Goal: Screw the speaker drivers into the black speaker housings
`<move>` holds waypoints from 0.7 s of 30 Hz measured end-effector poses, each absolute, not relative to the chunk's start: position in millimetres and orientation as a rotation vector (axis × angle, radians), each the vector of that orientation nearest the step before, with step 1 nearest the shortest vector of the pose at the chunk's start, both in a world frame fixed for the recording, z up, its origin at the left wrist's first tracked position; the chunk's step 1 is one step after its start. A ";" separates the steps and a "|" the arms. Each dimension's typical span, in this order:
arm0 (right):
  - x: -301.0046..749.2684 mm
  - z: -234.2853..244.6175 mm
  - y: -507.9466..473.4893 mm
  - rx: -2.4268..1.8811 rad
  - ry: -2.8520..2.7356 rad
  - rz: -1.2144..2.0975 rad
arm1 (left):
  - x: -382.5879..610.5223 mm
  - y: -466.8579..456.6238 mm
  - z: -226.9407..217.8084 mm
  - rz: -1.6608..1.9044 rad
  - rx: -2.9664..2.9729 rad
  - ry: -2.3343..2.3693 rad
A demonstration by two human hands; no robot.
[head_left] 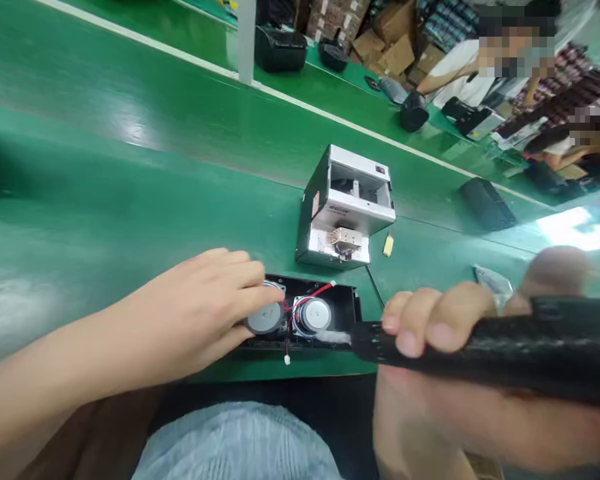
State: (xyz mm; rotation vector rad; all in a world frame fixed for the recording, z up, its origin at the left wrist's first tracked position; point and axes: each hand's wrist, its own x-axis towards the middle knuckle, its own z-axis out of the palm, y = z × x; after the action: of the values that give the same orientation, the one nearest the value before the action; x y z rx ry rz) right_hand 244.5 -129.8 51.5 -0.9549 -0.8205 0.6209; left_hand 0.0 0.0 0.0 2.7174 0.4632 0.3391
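Observation:
A black speaker housing (330,303) lies at the near edge of the green bench, with two round silver speaker drivers (316,315) and red wires inside it. My left hand (205,313) rests on its left end, fingers curled over the left driver and holding the housing down. My right hand (430,327) is wrapped round a black electric screwdriver (505,347). The tool lies nearly level and its tip points left into the housing's right end.
A white and black screw feeder box (347,207) stands just behind the housing, with a small yellow item (388,245) beside it. Black devices (280,48) sit on the far bench. Other people sit at the upper right. Cardboard boxes (390,40) are stacked behind.

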 end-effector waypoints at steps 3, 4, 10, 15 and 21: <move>262.6 60.3 -123.7 -0.987 -0.752 0.588 | -3.0 2.9 -7.2 0.290 2.719 0.453; 268.1 62.5 -122.0 -1.000 -0.746 0.580 | -3.1 3.8 -8.5 0.272 2.731 0.447; 292.1 66.0 -119.6 -1.083 -0.767 0.546 | 6.6 5.4 -10.3 0.145 2.852 0.396; 304.3 61.0 -120.9 -1.105 -0.721 0.539 | 12.4 3.1 -17.4 0.043 2.924 0.455; 306.2 60.7 -110.2 -1.115 -0.705 0.529 | 14.4 -1.1 -14.6 -0.082 2.927 0.566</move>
State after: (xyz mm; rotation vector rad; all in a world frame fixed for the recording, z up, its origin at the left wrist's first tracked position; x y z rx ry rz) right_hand 306.2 -110.2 60.7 -1.1153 -0.7051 0.5290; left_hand 14.4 -1.1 -14.6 2.9269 0.5658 -0.0823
